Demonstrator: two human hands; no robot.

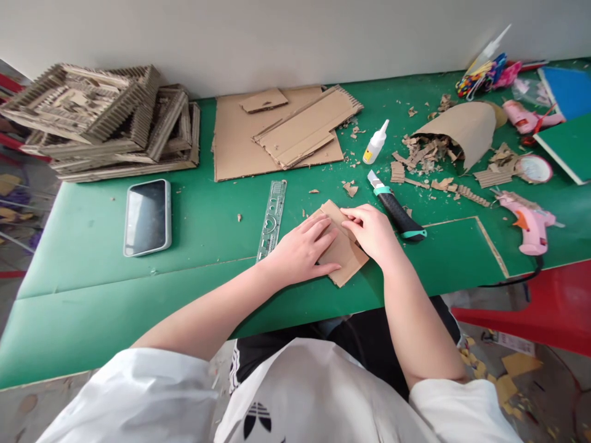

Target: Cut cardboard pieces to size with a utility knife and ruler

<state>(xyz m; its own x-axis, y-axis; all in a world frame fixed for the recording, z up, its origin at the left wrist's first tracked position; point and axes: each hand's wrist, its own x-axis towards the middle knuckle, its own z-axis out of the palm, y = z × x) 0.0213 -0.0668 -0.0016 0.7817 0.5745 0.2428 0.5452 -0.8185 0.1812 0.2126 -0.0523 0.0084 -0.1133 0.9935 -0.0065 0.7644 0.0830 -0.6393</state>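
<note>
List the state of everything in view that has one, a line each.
Left hand, spread on the small cardboard piece
Right hand, fingers bent, touching that piece
Small cardboard piece, partly covered by the hands
Utility knife, lying, blade out
Phone, screen up, dark
Clear ruler, flat
Glue bottle, nozzle on; capped or not, unclear
Nearer pink glue gun, corded, lying down
Cardboard frames, stacked askew

Cardboard piece [346,252] between ruler [271,218] on the left and utility knife [396,210] on the right.
</note>
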